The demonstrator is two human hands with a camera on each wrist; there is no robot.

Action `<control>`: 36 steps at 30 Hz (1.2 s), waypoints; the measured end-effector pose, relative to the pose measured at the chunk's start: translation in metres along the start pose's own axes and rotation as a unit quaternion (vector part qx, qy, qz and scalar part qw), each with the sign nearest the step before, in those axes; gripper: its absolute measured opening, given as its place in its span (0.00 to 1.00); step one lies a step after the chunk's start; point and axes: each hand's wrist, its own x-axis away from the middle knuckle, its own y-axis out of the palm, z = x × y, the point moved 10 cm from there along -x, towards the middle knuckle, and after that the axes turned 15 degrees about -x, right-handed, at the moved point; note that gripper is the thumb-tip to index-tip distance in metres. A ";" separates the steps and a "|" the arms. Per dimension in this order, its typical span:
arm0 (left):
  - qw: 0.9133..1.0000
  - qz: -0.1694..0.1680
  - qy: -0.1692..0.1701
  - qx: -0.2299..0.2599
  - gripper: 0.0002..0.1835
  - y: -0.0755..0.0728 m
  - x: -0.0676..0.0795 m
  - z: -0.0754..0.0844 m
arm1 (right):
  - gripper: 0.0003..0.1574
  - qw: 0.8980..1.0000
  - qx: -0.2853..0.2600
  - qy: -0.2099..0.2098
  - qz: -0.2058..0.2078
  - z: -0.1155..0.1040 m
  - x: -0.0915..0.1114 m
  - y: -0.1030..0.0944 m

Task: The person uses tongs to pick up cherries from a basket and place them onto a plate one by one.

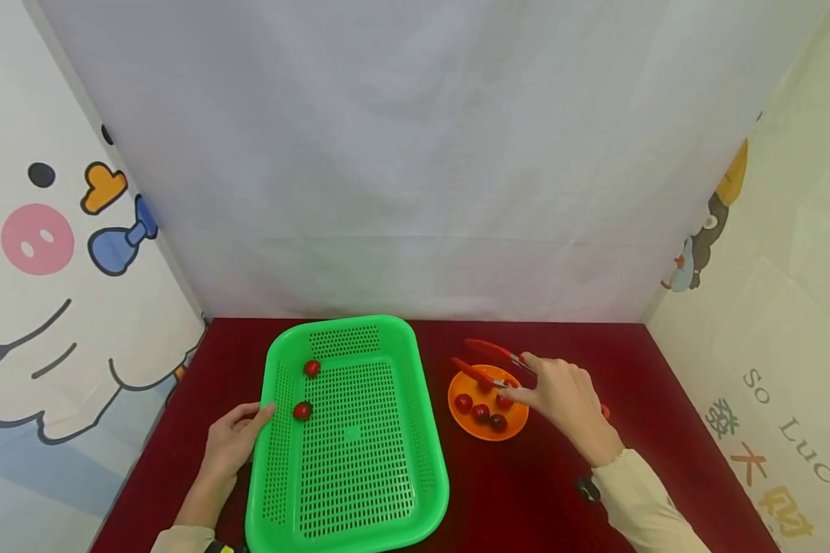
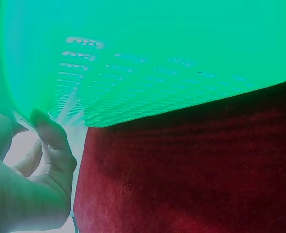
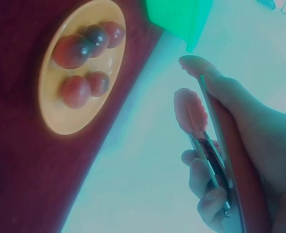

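Note:
My left hand (image 1: 231, 442) holds the left rim of a green perforated plastic basket (image 1: 439, 453); its fingertips meet the edge in the left wrist view. Two red cherry tomatoes (image 1: 302, 411) lie inside, near the left wall. In my right hand (image 1: 563, 395) are tongs (image 1: 476, 372) with red scalloped tips (image 3: 190, 110), held spread apart with nothing between them. The tips hover over an orange plate (image 1: 469, 426) to the right of the basket. Several cherry tomatoes (image 3: 75, 91), some red and some darker, sit on that plate, partly covered by the tongs in the head view.
A dark red cloth (image 1: 526, 499) covers the table. A pale curtain (image 1: 415, 169) rises behind its far edge. Cartoon-printed panels stand at the left (image 1: 48, 330) and right (image 1: 768, 322).

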 end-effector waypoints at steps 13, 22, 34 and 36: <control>1.000 0.000 -0.001 0.000 0.37 -0.001 0.000 -0.001 | 0.39 0.999 0.003 -0.036 0.008 -0.029 -0.015 0.003; 1.000 -0.002 -0.002 0.011 0.36 0.001 0.000 -0.001 | 0.34 0.998 0.000 -0.068 0.013 -0.048 -0.025 0.009; 1.000 -0.005 -0.006 0.011 0.36 0.001 -0.001 -0.002 | 0.35 0.997 -0.006 -0.074 -0.016 -0.068 -0.038 0.025; 1.000 -0.006 -0.009 0.011 0.36 0.001 -0.002 -0.003 | 0.34 0.997 -0.009 -0.079 -0.018 -0.072 -0.039 0.028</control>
